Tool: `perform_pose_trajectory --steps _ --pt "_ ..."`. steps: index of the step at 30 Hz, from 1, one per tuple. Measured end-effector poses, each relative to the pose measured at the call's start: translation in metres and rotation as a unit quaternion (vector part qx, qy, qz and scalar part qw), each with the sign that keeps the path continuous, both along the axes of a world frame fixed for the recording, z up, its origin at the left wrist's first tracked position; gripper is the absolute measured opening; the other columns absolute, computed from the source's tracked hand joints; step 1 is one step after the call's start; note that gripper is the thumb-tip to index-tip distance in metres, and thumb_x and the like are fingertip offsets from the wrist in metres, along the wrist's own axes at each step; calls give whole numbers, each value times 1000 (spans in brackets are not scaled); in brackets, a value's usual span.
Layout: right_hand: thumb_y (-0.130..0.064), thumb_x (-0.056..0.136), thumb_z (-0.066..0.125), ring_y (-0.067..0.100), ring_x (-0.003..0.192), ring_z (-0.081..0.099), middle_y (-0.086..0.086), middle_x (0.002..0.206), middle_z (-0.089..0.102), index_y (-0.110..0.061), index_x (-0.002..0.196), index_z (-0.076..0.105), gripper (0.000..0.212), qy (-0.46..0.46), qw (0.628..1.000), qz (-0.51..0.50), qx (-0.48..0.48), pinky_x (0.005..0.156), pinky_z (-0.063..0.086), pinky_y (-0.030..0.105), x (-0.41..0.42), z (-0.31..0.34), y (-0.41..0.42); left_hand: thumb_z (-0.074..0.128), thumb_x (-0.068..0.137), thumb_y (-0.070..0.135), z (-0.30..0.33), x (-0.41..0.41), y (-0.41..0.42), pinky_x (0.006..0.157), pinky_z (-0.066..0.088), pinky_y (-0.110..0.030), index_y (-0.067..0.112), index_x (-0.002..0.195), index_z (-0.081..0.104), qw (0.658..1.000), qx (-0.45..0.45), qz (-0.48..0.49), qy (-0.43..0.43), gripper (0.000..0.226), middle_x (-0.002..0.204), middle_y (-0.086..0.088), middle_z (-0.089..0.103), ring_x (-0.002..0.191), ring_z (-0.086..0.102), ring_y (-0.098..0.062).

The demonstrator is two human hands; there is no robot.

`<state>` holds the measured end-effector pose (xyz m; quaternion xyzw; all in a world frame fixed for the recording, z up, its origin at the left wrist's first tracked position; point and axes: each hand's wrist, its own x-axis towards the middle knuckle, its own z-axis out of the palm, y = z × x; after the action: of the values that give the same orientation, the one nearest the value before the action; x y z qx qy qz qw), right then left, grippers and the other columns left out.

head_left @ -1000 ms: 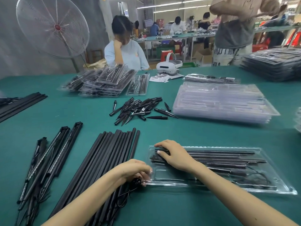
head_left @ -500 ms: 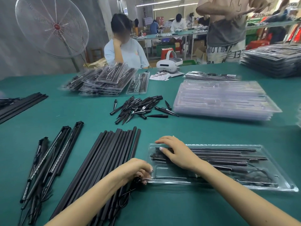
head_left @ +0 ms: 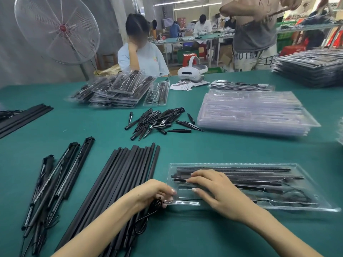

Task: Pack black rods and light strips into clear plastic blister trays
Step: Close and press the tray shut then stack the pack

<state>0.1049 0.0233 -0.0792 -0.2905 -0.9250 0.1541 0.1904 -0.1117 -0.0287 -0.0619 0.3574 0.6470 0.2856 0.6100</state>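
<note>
A clear blister tray point(head_left: 306, 205) lies on the green table in front of me, with black rods and light strips point(head_left: 259, 176) laid lengthwise in it. My right hand point(head_left: 217, 190) rests flat on the tray's left end, fingers straight, pressing the rod ends. My left hand point(head_left: 154, 193) pinches the tray's near left corner, with a coiled black cable point(head_left: 148, 210) under its fingers. A row of loose black rods point(head_left: 118, 175) lies left of the tray. Light strips with wires point(head_left: 55, 175) lie further left.
A heap of black spikes point(head_left: 157, 120) lies mid-table. Beyond the tray on the right sits a stack of blister trays point(head_left: 254, 114). Packed trays point(head_left: 115, 89) pile up at the back left and far right point(head_left: 311, 67). A person sits opposite; another stands at the back right.
My right hand slid slightly toward me across the tray's left end. My left hand kept its pinch on the tray corner. The tray stayed in place.
</note>
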Motion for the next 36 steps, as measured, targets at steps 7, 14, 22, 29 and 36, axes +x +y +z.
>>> perform_pose_trajectory --steps 7,14,22,29,36 --pt "-44 92 54 6 68 62 -16 77 67 -26 80 73 29 294 952 -80 -26 67 46 18 36 7 -82 64 58 7 6 8 -5 35 35 -16 12 59 48 987 -34 70 -144 17 50 -2 53 36 42 -9" --pt "-45 74 58 39 80 71 22 103 68 -31 128 35 60 518 541 -284 -599 59 60 42 49 6 -77 71 60 -4 14 47 -33 39 46 -20 -1 77 61 978 -72 48 -192 20 67 -18 64 43 58 -22" --pt "-1 84 60 41 66 69 29 102 59 -10 109 49 29 601 528 -279 -531 52 58 39 68 13 -68 91 49 33 8 70 -61 53 50 -33 11 122 47 982 4 57 -182 88 79 -20 69 59 67 -33" --pt "-13 66 73 30 69 62 13 86 65 -18 111 68 45 475 658 -223 -540 69 54 39 119 46 -76 88 43 37 36 94 -42 66 53 -32 8 113 69 974 11 -65 -216 78 95 -8 70 74 64 -25" --pt "-60 58 78 18 81 71 6 95 74 -18 104 67 63 322 785 -338 -408 66 46 33 189 100 -82 73 66 14 59 197 -29 54 45 -14 -1 104 58 959 193 -99 -185 44 68 1 66 57 59 -5"
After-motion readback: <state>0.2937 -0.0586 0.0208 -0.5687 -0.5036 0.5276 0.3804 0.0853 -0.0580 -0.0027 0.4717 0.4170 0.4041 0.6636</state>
